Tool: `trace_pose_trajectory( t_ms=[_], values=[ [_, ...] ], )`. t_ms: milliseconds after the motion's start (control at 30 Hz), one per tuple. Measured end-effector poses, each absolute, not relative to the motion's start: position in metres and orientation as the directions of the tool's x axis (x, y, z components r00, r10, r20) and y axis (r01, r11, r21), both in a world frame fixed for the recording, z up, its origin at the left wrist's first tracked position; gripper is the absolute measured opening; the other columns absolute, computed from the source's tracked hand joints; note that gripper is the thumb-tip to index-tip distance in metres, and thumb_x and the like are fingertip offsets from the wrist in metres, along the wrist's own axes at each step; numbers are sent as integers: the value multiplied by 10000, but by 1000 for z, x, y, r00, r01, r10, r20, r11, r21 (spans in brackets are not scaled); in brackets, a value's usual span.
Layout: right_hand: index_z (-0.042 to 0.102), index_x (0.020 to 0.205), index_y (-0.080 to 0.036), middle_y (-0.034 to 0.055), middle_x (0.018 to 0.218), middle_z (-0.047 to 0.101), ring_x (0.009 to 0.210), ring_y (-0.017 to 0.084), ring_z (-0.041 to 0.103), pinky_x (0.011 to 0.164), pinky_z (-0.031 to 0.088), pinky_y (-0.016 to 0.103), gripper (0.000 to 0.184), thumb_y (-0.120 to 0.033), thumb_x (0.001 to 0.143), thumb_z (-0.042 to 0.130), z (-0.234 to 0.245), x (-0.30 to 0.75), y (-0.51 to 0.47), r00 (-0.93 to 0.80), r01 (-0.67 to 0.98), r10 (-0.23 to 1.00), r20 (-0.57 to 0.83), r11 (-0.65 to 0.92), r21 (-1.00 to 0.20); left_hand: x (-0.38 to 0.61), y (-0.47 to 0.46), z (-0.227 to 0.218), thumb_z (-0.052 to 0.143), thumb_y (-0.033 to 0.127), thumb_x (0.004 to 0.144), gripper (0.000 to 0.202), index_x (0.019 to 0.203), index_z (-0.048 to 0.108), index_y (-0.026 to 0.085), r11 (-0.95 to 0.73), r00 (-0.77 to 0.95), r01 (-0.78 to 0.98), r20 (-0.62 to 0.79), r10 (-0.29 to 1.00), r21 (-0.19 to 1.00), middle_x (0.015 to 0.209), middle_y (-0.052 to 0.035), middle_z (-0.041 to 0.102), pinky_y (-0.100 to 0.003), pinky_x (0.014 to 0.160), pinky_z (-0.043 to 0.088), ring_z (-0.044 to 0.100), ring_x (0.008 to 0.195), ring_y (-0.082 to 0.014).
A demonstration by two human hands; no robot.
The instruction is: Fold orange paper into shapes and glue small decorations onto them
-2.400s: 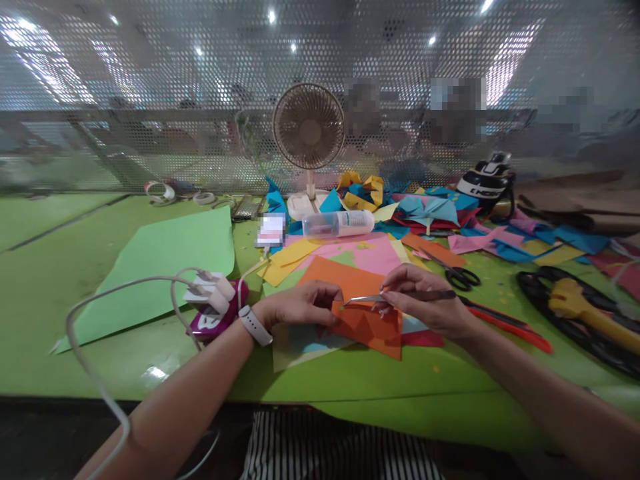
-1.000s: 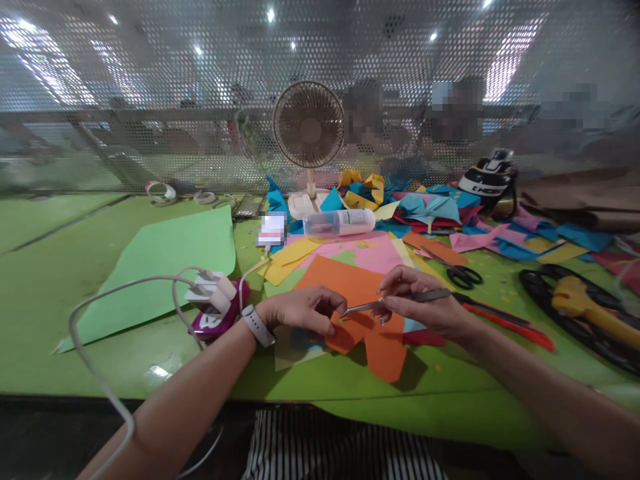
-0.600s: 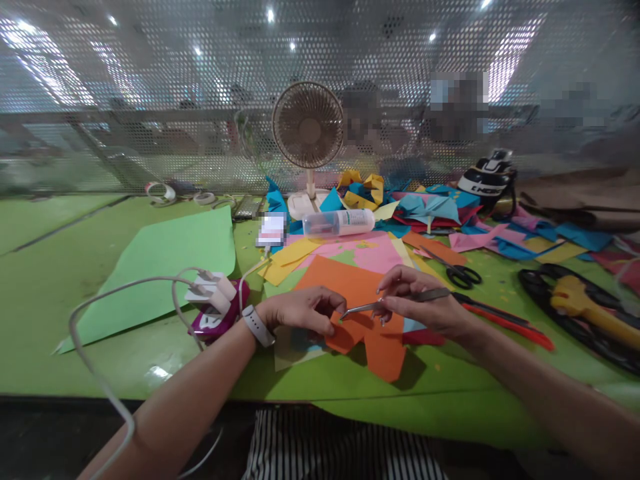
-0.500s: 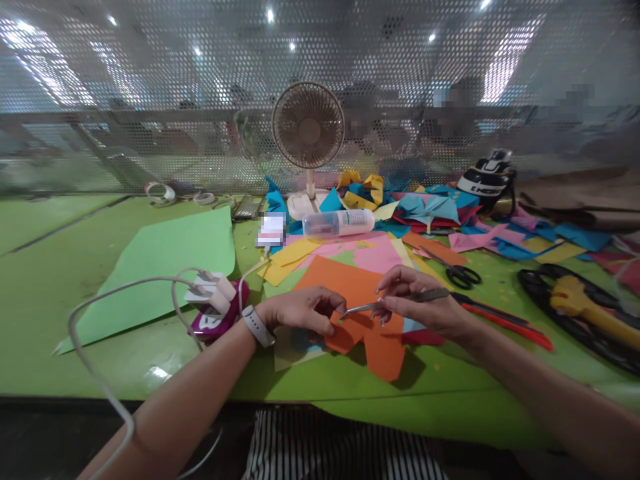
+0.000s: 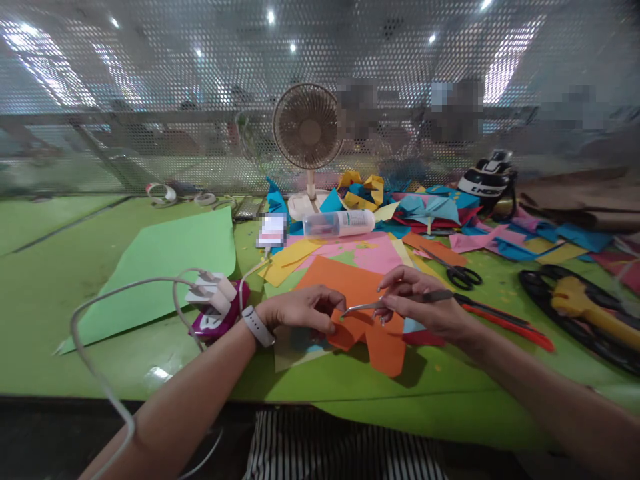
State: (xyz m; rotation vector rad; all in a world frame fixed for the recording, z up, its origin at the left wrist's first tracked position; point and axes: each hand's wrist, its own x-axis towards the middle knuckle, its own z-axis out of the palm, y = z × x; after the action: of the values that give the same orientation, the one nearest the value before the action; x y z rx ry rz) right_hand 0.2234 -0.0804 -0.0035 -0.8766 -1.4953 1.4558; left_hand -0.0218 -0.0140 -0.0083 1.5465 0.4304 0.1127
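Note:
A cut and folded piece of orange paper (image 5: 387, 350) is pinched at its left edge by my left hand (image 5: 303, 311), thumb in front and fingers curled behind. My right hand (image 5: 417, 301) grips slim metal tweezers (image 5: 365, 307) between thumb and fingers, pointing left. Their bent tip meets the orange paper right beside my left fingertips, near a tiny green spot. A larger orange sheet (image 5: 333, 272) lies flat behind the held piece. Part of the held paper is hidden by my left fingers.
Scissors (image 5: 453, 268), a red cutter (image 5: 515, 325) and a yellow glue gun (image 5: 590, 310) lie to the right. At left are a purple power adapter (image 5: 213, 320) with cables and a green sheet (image 5: 165, 263). Behind are a bottle (image 5: 340, 223), a fan (image 5: 309, 127) and paper scraps.
The held orange paper has tilted slightly, its lower flap rising a little. Both hands and the tweezers stay in nearly the same place.

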Motion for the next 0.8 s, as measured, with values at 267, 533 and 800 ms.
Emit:
trace_pose_trajectory(
  t_ms=[267, 533, 800],
  values=[
    [558, 956, -174, 36, 719, 718, 687, 157, 699, 653, 548, 263, 162, -240, 834, 642, -5, 223, -81, -377, -90, 922, 90, 60, -994, -21, -14, -8, 720, 245, 678, 226, 795, 548, 154, 45, 909, 220, -222, 354, 974, 529, 37, 594, -163, 408, 384, 507, 421, -84],
    [569, 948, -174, 36, 719, 720, 663, 142, 694, 636, 545, 243, 153, -233, 830, 645, -4, 222, -82, -365, -100, 926, 96, 63, -993, -21, -14, -7, 696, 216, 702, 184, 778, 541, 154, 49, 914, 200, -204, 352, 979, 542, 47, 586, -162, 414, 387, 503, 420, -72],
    [573, 947, -175, 36, 718, 720, 660, 153, 699, 639, 556, 257, 174, -244, 815, 663, -6, 223, -81, -343, -92, 936, 85, 56, -994, -21, -14, -7, 693, 217, 698, 189, 779, 532, 158, 51, 908, 208, -212, 360, 977, 544, 49, 584, -164, 426, 398, 518, 431, -76]
  ],
)
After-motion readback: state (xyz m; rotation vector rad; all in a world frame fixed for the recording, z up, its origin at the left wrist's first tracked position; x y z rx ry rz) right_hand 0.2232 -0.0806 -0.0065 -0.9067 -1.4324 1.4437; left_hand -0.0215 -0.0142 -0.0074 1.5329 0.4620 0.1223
